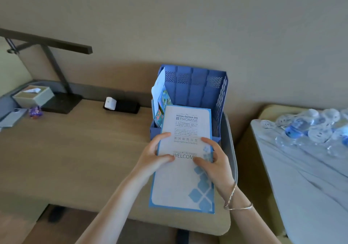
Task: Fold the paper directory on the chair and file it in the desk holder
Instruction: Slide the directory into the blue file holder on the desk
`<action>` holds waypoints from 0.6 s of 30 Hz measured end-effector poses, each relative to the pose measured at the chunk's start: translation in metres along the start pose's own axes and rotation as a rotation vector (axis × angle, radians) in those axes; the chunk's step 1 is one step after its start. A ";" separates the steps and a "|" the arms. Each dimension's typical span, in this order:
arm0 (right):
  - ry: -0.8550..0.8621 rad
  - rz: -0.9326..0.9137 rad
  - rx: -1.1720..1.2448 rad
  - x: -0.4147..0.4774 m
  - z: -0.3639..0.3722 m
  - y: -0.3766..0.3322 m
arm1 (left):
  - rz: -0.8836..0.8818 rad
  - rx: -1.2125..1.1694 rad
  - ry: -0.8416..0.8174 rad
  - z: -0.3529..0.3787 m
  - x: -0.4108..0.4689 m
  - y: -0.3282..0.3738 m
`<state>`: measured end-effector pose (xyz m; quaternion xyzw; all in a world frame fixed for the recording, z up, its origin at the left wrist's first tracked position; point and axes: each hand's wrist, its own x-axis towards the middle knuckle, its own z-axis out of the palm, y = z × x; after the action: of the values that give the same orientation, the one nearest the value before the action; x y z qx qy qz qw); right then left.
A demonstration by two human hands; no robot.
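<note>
The folded paper directory (pixel 183 177), white with a blue border and the word WELCOME, is held flat over the desk's right end. Its far edge overlaps the front of the blue desk holder (pixel 199 87). My left hand (pixel 155 154) grips its left edge, thumb on top. My right hand (pixel 213 160) grips its right edge, thumb pressed near the printed word. The holder stands upright against the wall with several slots; its leftmost slot holds white papers and a colourful booklet (pixel 162 104). No chair is in view.
The beige desk (pixel 75 149) carries a dark lamp (pixel 54 70), a tissue box (pixel 33 95), a white charger (pixel 110 103) on a black socket block, and a phone (pixel 13 116) at far left. Wrapped water bottles (pixel 308 128) lie on a grey surface at right.
</note>
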<state>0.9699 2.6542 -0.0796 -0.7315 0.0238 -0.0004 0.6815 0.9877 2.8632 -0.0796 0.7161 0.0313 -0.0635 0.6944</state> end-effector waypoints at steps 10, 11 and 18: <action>-0.135 -0.015 -0.046 0.133 -0.031 -0.020 | 0.075 0.102 0.038 0.019 0.114 0.035; -0.141 -0.029 -0.056 0.147 -0.031 -0.023 | 0.076 0.111 0.030 0.018 0.125 0.041; -0.147 -0.189 -0.144 0.241 -0.027 -0.040 | 0.208 0.218 -0.115 -0.006 0.196 0.067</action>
<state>1.2114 2.6220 -0.0452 -0.7754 -0.0949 -0.0093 0.6242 1.1909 2.8582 -0.0396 0.7817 -0.0898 -0.0355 0.6161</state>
